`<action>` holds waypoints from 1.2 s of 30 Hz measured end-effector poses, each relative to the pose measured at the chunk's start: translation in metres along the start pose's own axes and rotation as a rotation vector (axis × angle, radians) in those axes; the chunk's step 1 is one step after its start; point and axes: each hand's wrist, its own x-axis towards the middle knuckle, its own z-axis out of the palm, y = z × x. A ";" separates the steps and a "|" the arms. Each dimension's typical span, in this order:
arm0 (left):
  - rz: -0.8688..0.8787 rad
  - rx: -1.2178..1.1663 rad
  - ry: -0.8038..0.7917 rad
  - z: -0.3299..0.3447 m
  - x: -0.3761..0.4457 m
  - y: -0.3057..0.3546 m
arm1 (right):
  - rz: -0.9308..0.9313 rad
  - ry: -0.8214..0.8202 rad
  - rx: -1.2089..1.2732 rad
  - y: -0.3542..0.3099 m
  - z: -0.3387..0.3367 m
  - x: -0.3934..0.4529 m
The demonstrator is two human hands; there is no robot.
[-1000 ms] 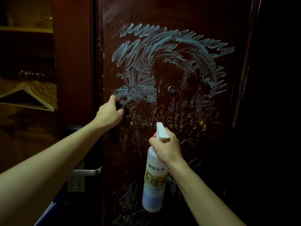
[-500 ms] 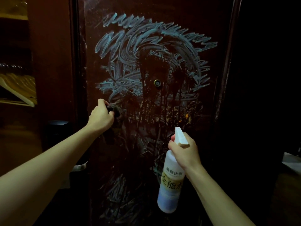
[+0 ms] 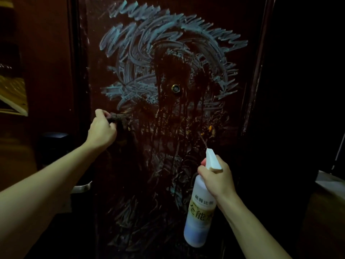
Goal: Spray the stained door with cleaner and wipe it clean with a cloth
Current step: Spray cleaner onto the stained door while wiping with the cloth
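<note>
A dark red-brown door (image 3: 141, 161) fills the middle of the view, smeared with pale bluish-white scribbles (image 3: 130, 42) around a brass peephole (image 3: 175, 88). Wet dark streaks run down from the centre. My left hand (image 3: 101, 128) grips a dark cloth (image 3: 116, 117) and holds it against the door, left of the streaks. My right hand (image 3: 216, 177) grips the neck of a white spray bottle (image 3: 199, 214), its nozzle tilted up towards the door.
A metal door handle (image 3: 81, 187) shows behind my left forearm at the door's left edge. Wooden hangers (image 3: 13, 96) sit in an open wardrobe at far left. The door frame (image 3: 253, 86) runs down the right, with darkness beyond it.
The view has shifted right and closer to the door. My left hand stays with the cloth on the same patch of door. My right hand and the bottle have drifted right.
</note>
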 end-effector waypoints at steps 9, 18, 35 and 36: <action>0.019 -0.014 -0.004 0.003 -0.004 -0.015 | 0.046 -0.072 0.023 0.014 0.033 -0.011; -0.014 -0.034 -0.017 0.007 -0.012 -0.037 | 0.051 -0.158 0.043 0.017 0.067 -0.025; -0.048 -0.085 -0.084 0.024 -0.033 -0.057 | 0.159 -0.240 0.081 0.048 0.109 -0.070; -0.050 -0.085 -0.090 0.025 -0.035 -0.058 | 0.182 -0.236 0.099 0.051 0.110 -0.071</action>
